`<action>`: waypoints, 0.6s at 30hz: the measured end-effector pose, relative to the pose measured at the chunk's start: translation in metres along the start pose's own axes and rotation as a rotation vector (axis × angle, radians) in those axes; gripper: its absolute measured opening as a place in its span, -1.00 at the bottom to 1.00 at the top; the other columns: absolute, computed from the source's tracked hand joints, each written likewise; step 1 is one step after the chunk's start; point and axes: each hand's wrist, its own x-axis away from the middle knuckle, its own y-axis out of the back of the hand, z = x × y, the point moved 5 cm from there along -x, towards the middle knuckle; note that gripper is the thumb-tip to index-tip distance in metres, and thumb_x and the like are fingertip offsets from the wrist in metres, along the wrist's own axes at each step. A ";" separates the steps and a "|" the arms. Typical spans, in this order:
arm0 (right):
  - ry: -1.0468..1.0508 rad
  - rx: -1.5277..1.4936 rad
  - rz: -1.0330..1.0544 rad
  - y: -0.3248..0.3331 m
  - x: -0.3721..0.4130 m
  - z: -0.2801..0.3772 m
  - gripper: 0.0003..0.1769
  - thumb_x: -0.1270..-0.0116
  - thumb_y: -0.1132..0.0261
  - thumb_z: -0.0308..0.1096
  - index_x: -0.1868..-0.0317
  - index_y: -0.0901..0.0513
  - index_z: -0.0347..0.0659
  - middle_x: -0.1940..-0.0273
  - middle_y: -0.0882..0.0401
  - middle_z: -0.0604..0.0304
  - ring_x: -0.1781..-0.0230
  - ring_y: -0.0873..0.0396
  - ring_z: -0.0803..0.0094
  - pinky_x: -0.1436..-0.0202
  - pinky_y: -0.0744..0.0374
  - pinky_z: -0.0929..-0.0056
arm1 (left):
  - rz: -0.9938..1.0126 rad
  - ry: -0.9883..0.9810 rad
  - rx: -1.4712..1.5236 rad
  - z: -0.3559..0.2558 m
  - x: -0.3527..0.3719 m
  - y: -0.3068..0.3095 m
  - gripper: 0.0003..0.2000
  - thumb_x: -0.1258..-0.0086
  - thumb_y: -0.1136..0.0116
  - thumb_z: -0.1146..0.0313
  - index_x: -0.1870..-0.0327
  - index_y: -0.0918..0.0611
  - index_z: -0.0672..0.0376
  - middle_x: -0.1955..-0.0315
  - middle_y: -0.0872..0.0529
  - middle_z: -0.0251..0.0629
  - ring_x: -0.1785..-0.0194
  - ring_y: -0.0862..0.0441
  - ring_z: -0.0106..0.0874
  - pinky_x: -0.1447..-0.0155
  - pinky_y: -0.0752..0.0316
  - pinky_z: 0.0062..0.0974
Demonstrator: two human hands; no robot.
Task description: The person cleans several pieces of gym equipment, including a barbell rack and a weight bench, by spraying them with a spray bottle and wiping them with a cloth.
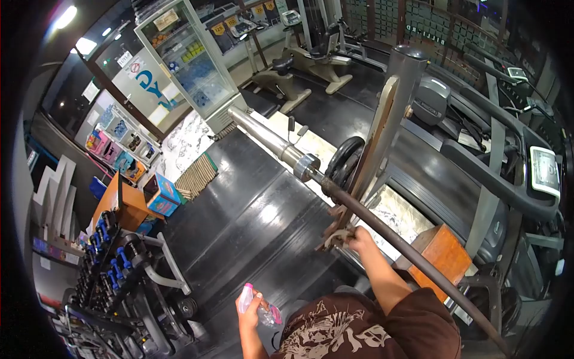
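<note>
My left hand (pixel 249 310) is closed around a clear spray bottle (pixel 266 316) with pink parts, held low in front of my body. The fingers hide part of the bottle. My right hand (pixel 357 240) reaches forward to the rack upright (pixel 382 119), its fingers closed on a crumpled greyish cloth (pixel 339 239). This cloth lies against the brown metal hooks of the rack, below the bar. A long barbell (pixel 371 218) rests across the upright, passing above my right forearm, its shiny sleeve (pixel 263 134) pointing away to the left.
Black weight plates (pixel 345 160) hang behind the upright. A wooden box (pixel 439 258) stands right of my arm, with a treadmill (pixel 496 173) beyond. On the left are a dumbbell rack (pixel 116 263), an orange desk (pixel 122 206) and a glass-door fridge (pixel 191 60). Exercise bikes (pixel 287 78) stand farther back.
</note>
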 end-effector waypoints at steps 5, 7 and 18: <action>0.237 -0.214 0.289 0.000 0.070 0.033 -0.73 -0.51 -0.05 -0.40 -0.10 -0.53 -0.32 -0.01 -0.60 -0.01 -0.05 -0.60 0.17 -0.15 -0.62 0.24 | 0.061 0.023 -0.039 0.014 -0.007 0.007 -0.84 -0.35 -0.29 0.47 0.19 -0.53 0.26 0.56 -0.63 -0.21 0.57 -0.62 -0.36 0.38 -0.55 -0.40; 0.385 -0.201 0.276 0.009 0.086 0.041 -0.76 -0.55 -0.10 -0.28 -0.05 -0.60 -0.20 0.10 -0.66 0.15 0.10 -0.63 0.35 0.04 -0.62 0.34 | 0.040 0.035 0.038 0.009 -0.005 0.002 -0.85 -0.36 -0.28 0.48 0.20 -0.53 0.27 0.56 -0.63 -0.22 0.57 -0.63 -0.36 0.39 -0.55 -0.40; 0.180 0.170 -0.007 0.049 -0.045 -0.044 -0.70 -0.57 -0.03 -0.21 -0.01 -0.64 -0.18 0.12 -0.68 0.12 0.18 -0.69 0.13 0.16 -0.69 -0.11 | -0.010 0.011 0.003 0.000 0.028 0.006 -0.88 -0.36 -0.24 0.52 0.21 -0.53 0.29 0.57 -0.63 -0.19 0.55 -0.63 -0.37 0.39 -0.55 -0.41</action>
